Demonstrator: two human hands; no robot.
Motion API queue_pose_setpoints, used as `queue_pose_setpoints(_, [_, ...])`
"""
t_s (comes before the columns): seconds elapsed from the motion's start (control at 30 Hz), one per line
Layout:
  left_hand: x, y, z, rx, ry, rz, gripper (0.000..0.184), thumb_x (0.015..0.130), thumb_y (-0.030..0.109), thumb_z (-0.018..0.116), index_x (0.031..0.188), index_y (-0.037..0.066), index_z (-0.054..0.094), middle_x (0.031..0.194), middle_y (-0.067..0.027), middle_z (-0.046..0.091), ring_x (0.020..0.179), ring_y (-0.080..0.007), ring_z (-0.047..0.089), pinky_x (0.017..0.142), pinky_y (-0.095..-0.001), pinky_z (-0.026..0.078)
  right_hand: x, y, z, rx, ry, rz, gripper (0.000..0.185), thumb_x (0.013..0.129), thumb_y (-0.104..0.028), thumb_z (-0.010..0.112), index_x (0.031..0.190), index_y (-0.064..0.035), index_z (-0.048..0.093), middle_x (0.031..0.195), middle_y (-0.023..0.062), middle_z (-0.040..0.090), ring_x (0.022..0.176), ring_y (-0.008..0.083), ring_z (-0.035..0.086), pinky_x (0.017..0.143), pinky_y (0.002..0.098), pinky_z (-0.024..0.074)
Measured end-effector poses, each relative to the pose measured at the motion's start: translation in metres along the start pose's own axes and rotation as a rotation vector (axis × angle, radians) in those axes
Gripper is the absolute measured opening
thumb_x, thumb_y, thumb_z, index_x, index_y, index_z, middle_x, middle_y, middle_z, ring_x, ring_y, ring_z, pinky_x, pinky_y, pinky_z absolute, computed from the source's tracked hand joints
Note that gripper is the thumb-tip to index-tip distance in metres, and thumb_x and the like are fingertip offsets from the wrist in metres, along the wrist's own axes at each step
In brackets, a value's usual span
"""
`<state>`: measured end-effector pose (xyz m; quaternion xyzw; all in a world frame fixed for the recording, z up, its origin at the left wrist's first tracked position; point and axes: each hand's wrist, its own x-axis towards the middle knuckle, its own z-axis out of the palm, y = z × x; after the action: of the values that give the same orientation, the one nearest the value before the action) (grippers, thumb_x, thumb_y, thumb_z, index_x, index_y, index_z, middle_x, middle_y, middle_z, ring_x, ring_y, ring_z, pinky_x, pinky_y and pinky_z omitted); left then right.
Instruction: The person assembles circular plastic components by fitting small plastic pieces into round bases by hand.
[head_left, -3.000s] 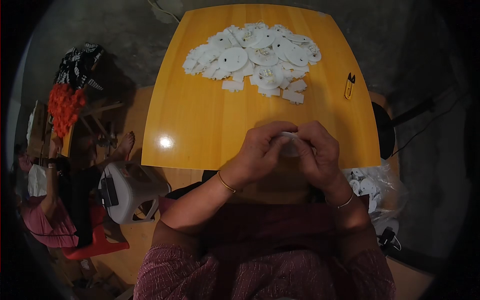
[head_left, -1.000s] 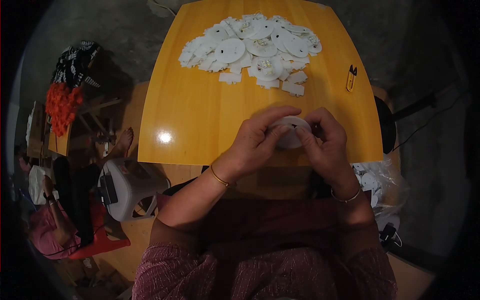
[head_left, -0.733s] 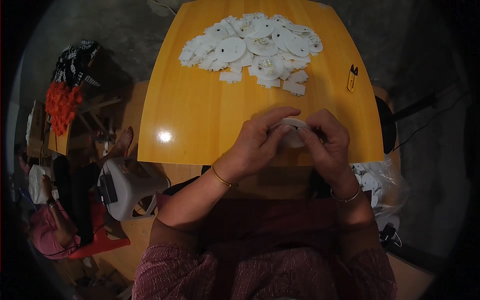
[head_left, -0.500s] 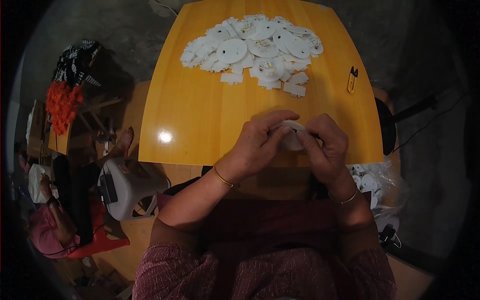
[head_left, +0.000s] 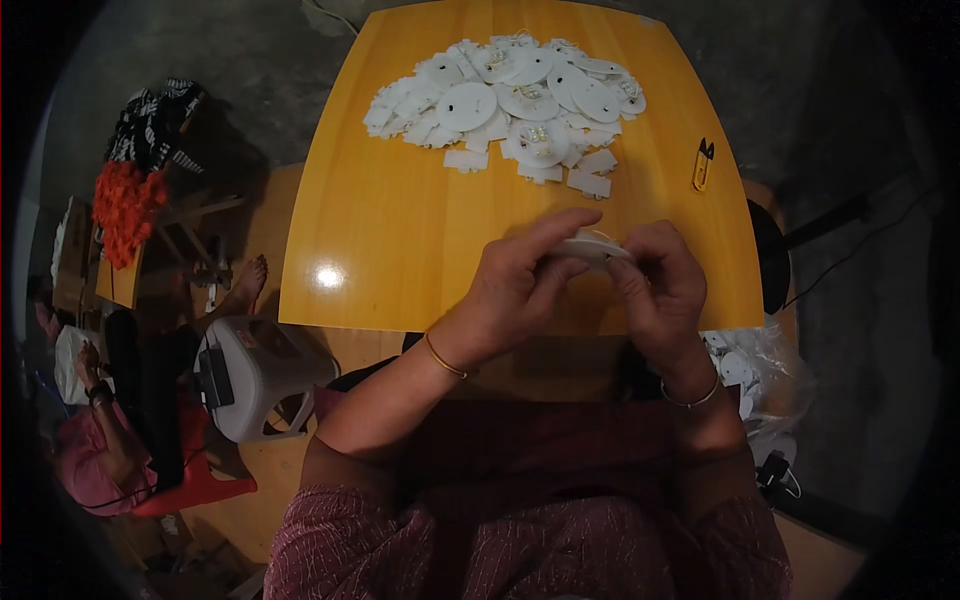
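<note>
A white disc is held up over the near edge of the yellow wooden table, tilted so that it looks thin. My left hand grips its left side between thumb and fingers. On the right side, my right hand pinches the disc's rim with thumb and bent fingers. A small dark spot shows on the disc near my right thumb. Farther back lies a heap of white discs and flat white pieces, some with small shiny parts on them.
Yellow snips lie at the table's right. A clear bag of white discs is beyond the right near corner. On the left are a grey stool, a seated person and an orange bundle.
The disc was flatter and its face showed more; now it is tilted nearly edge-on. My right hand has shifted slightly right. Both hands still hold the disc.
</note>
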<state>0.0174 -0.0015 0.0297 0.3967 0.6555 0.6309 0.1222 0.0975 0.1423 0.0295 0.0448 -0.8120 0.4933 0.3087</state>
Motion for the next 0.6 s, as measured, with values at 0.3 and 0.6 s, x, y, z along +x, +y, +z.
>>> queue_pose_setpoints(0.3, [0.001, -0.002, -0.008, -0.05, 0.041, -0.061, 0.032, 0.083, -0.005, 0.05, 0.113, 0.004, 0.054, 0.085, -0.0037, 0.059, 0.074, -0.0079, 0.054, 0.065, -0.02, 0.046, 0.002, 0.004, -0.004, 0.048, -0.042, 0.143, 0.013, 0.078, -0.004, 0.058, 0.084, -0.0021, 0.047, 0.072, 0.0062, 0.05, 0.063, 0.0124, 0.052, 0.055, 0.0247, 0.0446])
queue_pose_setpoints(0.6, [0.001, -0.002, -0.009, 0.058, -0.093, -0.04, 0.034, 0.081, -0.006, 0.05, 0.113, 0.003, 0.053, 0.1, -0.0086, 0.06, 0.09, -0.0124, 0.056, 0.079, -0.0249, 0.044, 0.004, -0.003, -0.01, 0.006, -0.13, 0.192, 0.009, 0.08, -0.004, 0.056, 0.082, -0.0016, 0.048, 0.072, 0.0065, 0.051, 0.06, 0.0124, 0.051, 0.053, 0.0253, 0.0436])
